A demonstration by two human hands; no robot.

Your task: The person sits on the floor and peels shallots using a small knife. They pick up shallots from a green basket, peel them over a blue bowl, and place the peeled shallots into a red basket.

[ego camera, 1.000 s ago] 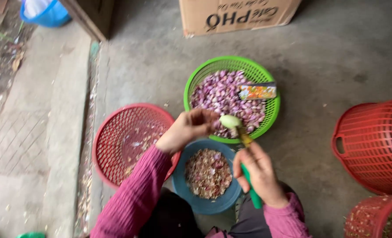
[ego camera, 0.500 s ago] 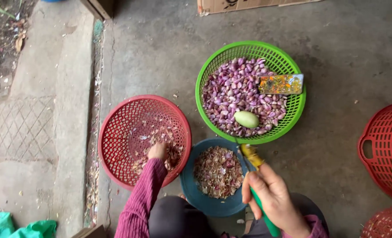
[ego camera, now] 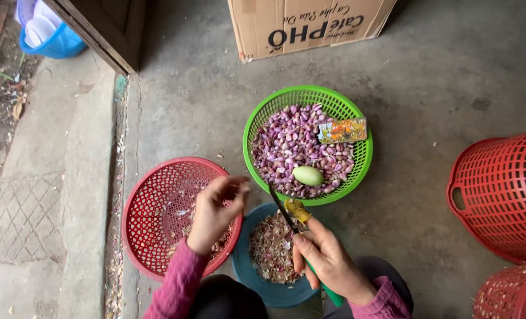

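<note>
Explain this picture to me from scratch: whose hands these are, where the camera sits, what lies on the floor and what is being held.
There is no machine here. The one picture comes from a camera worn on a person's head, looking down at their own two bare hands and pink sleeves.

On the concrete floor sit a green basket full of purple cloves, with one pale peeled bulb and a small colourful packet on top. Nearer the person are a red basket with a few scraps and a blue bowl of peelings. More red baskets stand at the right, a cardboard box at the top.

The right hand grips a knife with a green handle, blade pointing away. The left hand is above the red basket, fingers pinched together; whether they hold something is too small to tell.
</note>
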